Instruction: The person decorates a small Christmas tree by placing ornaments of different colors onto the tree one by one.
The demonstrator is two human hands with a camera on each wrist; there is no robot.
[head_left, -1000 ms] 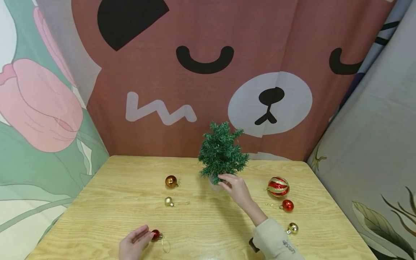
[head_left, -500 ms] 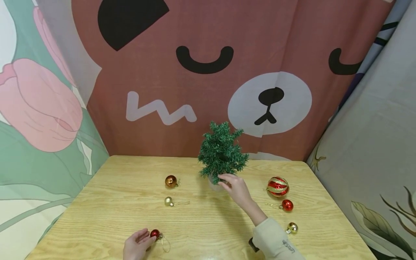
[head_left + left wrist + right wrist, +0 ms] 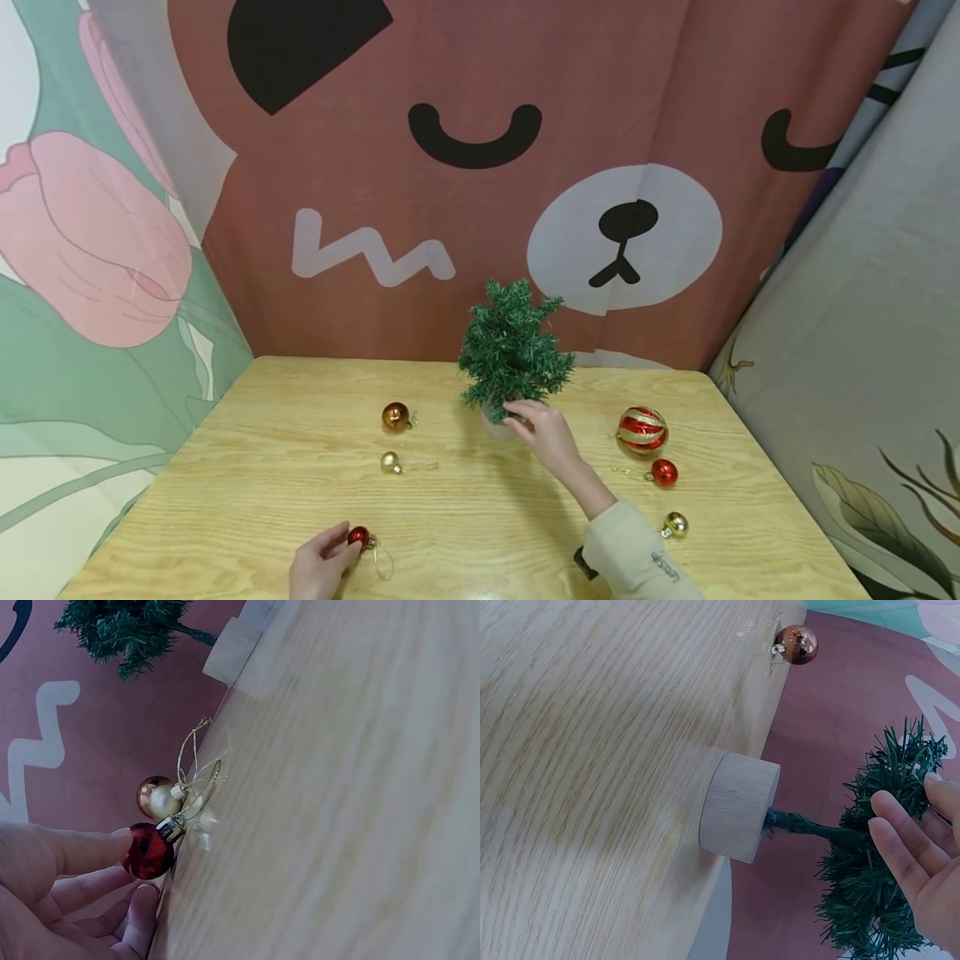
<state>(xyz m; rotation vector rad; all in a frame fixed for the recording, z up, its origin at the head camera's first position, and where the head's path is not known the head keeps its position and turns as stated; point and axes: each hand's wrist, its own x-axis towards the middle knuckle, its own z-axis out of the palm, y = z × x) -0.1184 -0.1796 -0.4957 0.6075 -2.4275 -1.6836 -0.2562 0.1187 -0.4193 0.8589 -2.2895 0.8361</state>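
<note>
The left hand [image 3: 318,562] is at the near left part of the bench [image 3: 262,475], its fingers clamped on the red bauble [image 3: 358,537], the thumb on one side and a finger on the other. The bauble's metal cap and gold loop [image 3: 385,562] point away from the hand; whether the bauble touches the wood there, I cannot tell.

The right hand [image 3: 551,442] touches the low front branches of the tree [image 3: 513,346]. In the right wrist view its visible fingers are nearly straight and slightly apart against the needles; whether they clamp a branch, I cannot tell. The tree stands upright near the far edge of the bench, its thin stem set in a round, pale base [image 3: 739,808].

To the left of the tree lies the brown bauble [image 3: 395,417], with the pale gold bauble [image 3: 391,463] nearer the person, its loop stretched toward the right. On the right side, the striped bauble [image 3: 642,430] lies farthest away, the bright red bauble [image 3: 663,473] just beside it, and the gold bauble [image 3: 676,524] nearest, close to the sleeve [image 3: 637,550]. A dark item [image 3: 584,563] shows partly beside the sleeve. Behind the bench hangs a printed cloth [image 3: 360,321].
</note>
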